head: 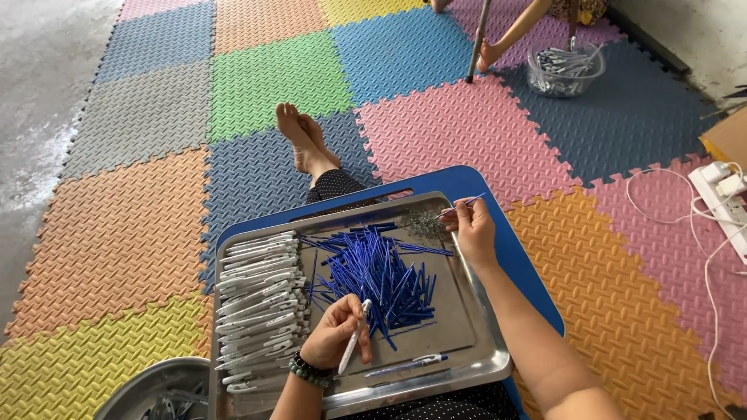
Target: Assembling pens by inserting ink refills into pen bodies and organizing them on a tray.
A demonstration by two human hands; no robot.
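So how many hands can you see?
2. The left hand holds a white pen barrel over the tray; the right hand holds a blue refill at the tray's far edge.

Blue refills (pixel 373 276), white barrels (pixel 261 299), steel tray (pixel 467 311)

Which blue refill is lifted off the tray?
The one pinched in the right hand near the tray's far corner; the other refills lie heaped mid-tray.

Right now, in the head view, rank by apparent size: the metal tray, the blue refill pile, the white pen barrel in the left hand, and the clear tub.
1. metal tray
2. blue refill pile
3. clear tub, though it sits farther away, so its rank is unsure
4. white pen barrel, in the left hand
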